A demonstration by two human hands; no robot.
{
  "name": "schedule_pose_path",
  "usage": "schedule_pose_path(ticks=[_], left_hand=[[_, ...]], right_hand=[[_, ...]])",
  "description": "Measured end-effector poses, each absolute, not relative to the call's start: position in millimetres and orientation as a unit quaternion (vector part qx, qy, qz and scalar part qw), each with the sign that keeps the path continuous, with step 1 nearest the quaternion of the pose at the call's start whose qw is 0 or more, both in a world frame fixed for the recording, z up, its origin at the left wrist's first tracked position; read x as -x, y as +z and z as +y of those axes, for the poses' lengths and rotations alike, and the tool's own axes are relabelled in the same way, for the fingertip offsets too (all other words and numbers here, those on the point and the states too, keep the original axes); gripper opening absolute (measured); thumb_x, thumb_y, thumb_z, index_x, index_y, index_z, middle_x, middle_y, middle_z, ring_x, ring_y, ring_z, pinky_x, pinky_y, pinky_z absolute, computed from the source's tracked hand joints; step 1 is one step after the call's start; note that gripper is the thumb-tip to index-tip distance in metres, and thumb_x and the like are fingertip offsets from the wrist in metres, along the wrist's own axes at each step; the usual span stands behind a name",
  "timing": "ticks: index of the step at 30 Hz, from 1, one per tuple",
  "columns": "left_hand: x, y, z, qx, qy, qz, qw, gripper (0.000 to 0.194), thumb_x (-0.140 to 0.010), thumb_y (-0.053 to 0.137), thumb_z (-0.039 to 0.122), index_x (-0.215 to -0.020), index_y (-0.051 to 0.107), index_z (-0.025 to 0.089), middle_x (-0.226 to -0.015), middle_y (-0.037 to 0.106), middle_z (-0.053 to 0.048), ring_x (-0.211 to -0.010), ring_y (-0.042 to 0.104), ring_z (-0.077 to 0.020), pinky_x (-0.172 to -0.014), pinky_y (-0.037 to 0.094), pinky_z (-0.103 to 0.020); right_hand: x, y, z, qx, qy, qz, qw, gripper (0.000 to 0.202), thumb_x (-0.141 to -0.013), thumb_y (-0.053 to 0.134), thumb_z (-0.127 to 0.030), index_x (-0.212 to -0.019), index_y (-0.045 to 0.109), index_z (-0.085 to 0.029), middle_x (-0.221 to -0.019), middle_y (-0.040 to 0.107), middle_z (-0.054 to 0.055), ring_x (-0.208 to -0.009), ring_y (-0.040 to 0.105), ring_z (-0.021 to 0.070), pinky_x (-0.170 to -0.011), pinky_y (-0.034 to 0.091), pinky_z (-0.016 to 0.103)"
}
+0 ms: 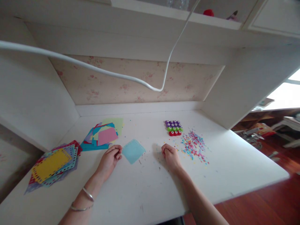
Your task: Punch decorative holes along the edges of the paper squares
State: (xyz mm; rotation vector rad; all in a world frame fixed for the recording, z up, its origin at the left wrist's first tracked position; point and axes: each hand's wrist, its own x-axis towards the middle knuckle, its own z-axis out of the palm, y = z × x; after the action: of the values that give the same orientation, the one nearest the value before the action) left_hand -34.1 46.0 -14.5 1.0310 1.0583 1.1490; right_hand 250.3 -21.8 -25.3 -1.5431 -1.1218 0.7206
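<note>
A light blue square of paper (133, 152) with small punched holes along its upper edges lies in the middle of the white table. My left hand (112, 157) is closed at the paper's left corner, thumb and fingers seeming to pinch it. To the right of the sheet, my right hand (170, 155) rests curled in a fist just above the tabletop; whatever may be inside is hidden. Beyond that hand stand rows of small purple, green and red punches (173, 128) with white round tops. A scatter of colourful confetti pieces (194, 143) spreads to their right.
Loose coloured paper sheets (107, 136) are piled at the back left. Nearer on the left is a stack of hole-edged papers (52, 165), yellow on top. A white cable (131, 78) hangs across the view, below an overhead shelf (178, 19). Side panels bound the table (131, 200).
</note>
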Motion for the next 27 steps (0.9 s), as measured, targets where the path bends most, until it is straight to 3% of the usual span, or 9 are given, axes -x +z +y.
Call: schedule_pose_path(ticks=[5,8,11,16,20,23,27], left_hand=[[30.0,-13.4,37.4,-0.533,0.488,0.498,0.48,0.021,-0.075,0.063,0.037,-0.084,0.066,0.019,-0.074,0.06,-0.001,-0.058,0.051,-0.0145,-0.061,0.045,-0.031],[26.1,-10.7,29.2,-0.595,0.482,0.504,0.399,0.027,-0.073,0.072,0.039,-0.092,0.071,0.022,-0.098,0.066,-0.006,-0.095,0.059,-0.0254,-0.09,0.045,-0.039],[24.1,-13.6,24.0,-0.664,0.449,0.517,0.301,0.045,-0.071,0.076,0.042,-0.111,0.069,0.022,-0.124,0.062,-0.012,-0.124,0.048,-0.0339,-0.109,0.03,-0.047],[26.6,-28.4,22.4,-0.786,0.28,0.537,0.125,0.049,-0.085,0.065,0.032,-0.132,0.055,0.024,-0.134,0.061,-0.014,-0.126,0.051,-0.0326,-0.106,0.033,-0.048],[31.7,-32.1,26.8,-0.776,0.282,0.554,0.112,0.051,-0.082,0.064,0.021,-0.132,0.054,0.022,-0.129,0.063,-0.014,-0.121,0.056,-0.0329,-0.101,0.04,-0.049],[37.7,-28.0,30.4,-0.769,0.293,0.559,0.104,0.052,-0.082,0.059,0.016,-0.134,0.051,0.018,-0.128,0.058,-0.016,-0.117,0.057,-0.0324,-0.097,0.046,-0.047],[47.2,-21.0,32.6,-0.756,0.322,0.566,0.068,0.054,-0.083,0.055,0.013,-0.137,0.047,0.016,-0.132,0.043,-0.017,-0.122,0.05,-0.0323,-0.097,0.049,-0.046]], right_hand=[[-251.2,-25.6,-25.3,0.655,0.248,-0.471,0.536,0.015,-0.067,0.039,-0.025,-0.057,0.05,-0.022,-0.048,0.042,-0.005,-0.049,0.039,0.0132,-0.052,0.029,0.026],[-256.4,-27.9,-25.9,0.666,0.201,-0.457,0.555,0.016,-0.071,0.038,-0.025,-0.06,0.049,-0.023,-0.051,0.043,-0.004,-0.052,0.041,0.0146,-0.055,0.031,0.027],[-260.8,-30.9,-25.9,0.671,0.166,-0.457,0.559,0.015,-0.072,0.039,-0.024,-0.061,0.048,-0.023,-0.053,0.045,-0.003,-0.055,0.043,0.0159,-0.057,0.033,0.027],[-255.4,-29.5,-27.8,0.665,0.122,-0.509,0.533,0.017,-0.077,0.043,-0.022,-0.07,0.058,-0.024,-0.066,0.06,0.001,-0.067,0.054,0.0203,-0.068,0.041,0.031],[-229.0,-18.3,-28.8,0.627,0.095,-0.618,0.464,0.024,-0.082,0.051,-0.021,-0.096,0.07,-0.025,-0.106,0.071,0.008,-0.104,0.058,0.0286,-0.095,0.041,0.043],[-196.5,-7.3,-24.4,0.595,0.076,-0.732,0.322,0.035,-0.094,0.045,-0.024,-0.122,0.064,-0.026,-0.138,0.059,0.007,-0.127,0.048,0.0301,-0.108,0.033,0.05],[-156.1,0.6,-10.8,0.584,0.099,-0.775,0.222,0.044,-0.102,0.033,-0.038,-0.141,0.049,-0.025,-0.152,0.043,0.007,-0.14,0.037,0.03,-0.115,0.026,0.055]])
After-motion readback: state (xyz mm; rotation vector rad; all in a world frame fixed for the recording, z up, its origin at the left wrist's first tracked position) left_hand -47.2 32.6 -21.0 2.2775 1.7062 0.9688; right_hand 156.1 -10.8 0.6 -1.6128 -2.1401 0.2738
